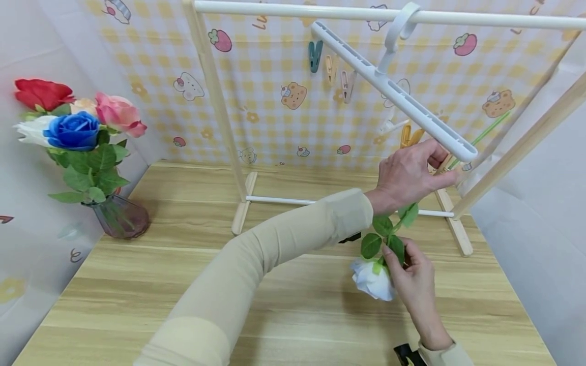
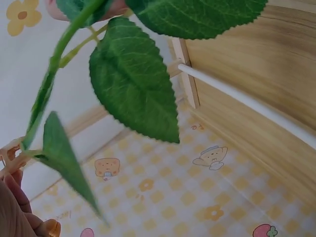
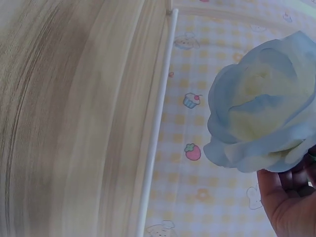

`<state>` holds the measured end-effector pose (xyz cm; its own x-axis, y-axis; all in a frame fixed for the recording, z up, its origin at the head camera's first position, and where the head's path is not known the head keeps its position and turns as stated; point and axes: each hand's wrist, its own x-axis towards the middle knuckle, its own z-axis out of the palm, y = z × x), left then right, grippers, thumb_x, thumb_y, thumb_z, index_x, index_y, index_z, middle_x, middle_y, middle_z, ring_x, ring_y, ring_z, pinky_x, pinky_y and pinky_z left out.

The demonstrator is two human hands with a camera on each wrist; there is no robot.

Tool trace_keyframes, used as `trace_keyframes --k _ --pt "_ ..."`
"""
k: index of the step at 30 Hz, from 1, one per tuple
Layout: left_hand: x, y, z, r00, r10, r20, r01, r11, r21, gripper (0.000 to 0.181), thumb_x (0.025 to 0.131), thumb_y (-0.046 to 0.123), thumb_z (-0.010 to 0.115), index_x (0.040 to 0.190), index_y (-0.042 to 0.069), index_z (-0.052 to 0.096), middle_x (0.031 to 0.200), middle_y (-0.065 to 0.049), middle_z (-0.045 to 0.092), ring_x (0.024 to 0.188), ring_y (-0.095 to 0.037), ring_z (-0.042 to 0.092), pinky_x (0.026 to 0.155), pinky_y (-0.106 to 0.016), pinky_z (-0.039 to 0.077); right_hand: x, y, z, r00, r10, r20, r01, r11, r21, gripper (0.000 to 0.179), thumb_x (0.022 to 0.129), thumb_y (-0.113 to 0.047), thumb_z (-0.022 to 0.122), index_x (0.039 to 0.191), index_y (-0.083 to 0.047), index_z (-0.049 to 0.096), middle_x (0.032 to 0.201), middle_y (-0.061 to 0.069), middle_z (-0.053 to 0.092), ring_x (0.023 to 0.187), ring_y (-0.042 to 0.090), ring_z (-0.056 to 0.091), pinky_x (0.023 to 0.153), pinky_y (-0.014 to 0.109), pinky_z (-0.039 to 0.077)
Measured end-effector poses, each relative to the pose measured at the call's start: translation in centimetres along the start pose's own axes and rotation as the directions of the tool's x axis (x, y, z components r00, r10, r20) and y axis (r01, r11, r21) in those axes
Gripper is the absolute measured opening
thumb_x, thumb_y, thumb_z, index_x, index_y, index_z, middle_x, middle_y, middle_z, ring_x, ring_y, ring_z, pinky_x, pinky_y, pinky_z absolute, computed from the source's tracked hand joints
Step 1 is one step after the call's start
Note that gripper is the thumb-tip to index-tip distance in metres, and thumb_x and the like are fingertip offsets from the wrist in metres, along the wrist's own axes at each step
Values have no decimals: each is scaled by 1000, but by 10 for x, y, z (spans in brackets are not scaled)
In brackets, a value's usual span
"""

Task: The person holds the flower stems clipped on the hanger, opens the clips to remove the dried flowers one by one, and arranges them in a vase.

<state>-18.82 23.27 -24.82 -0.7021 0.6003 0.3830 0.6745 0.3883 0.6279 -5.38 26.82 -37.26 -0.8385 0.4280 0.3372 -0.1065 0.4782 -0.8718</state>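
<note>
An artificial pale blue and white rose (image 1: 372, 279) hangs head down, its leafy green stem (image 1: 492, 127) rising past one end of a white hanger (image 1: 393, 91). My right hand (image 1: 418, 284) pinches the stem just under the bloom. At the hanger's right end, my left hand (image 1: 407, 175) pinches a beige clothespin (image 2: 12, 159), which meets the stem in the left wrist view; whether it grips the stem I cannot tell. Beside that hand hangs an orange clothespin (image 1: 411, 136). Farther along the hanger hang a teal clothespin (image 1: 315, 56) and a pink one (image 1: 347, 86).
The hanger hooks over the white top rod (image 1: 293, 10) of a wooden rack with a low white crossbar (image 1: 279, 201). A glass vase (image 1: 121, 218) of artificial roses stands at the left on the wooden table (image 1: 137, 284). A checked cloth (image 1: 274, 127) covers the back.
</note>
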Motion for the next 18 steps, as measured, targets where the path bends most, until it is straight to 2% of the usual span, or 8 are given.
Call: trace_keyframes --k 5,9,14,18 --pt "1 0 -2 1000 5 16 -6 1000 27 23 82 46 67 93 29 57 88 24 59 72 12 49 60 -14 38 1 4 -4 995 91 26 -91 995 -32 6 87 0 63 92 1 65 75 -14 61 62 2 55 51 16 47" --pt "1 -1 -2 1000 26 13 -27 999 23 28 83 46 67 99 26 57 94 21 62 73 12 51 58 -11 39 0 5 -9 989 137 52 -136 990 -26 7 88 -2 62 94 2 65 75 -14 61 63 1 55 53 16 47" --pt "-2 -3 -2 997 72 17 -72 997 3 31 85 43 66 106 22 57 102 16 63 71 8 52 57 -8 39 -1 5 -20 985 137 105 -140 990 23 11 89 -2 60 97 6 62 77 -15 63 66 0 57 55 16 49" --pt "-4 -4 -3 996 78 40 -78 997 -1 34 86 43 65 110 22 55 103 15 64 80 8 55 61 -7 40 0 3 -29 981 106 164 -120 990 73 11 89 0 60 98 5 63 79 -12 66 67 2 60 55 18 50"
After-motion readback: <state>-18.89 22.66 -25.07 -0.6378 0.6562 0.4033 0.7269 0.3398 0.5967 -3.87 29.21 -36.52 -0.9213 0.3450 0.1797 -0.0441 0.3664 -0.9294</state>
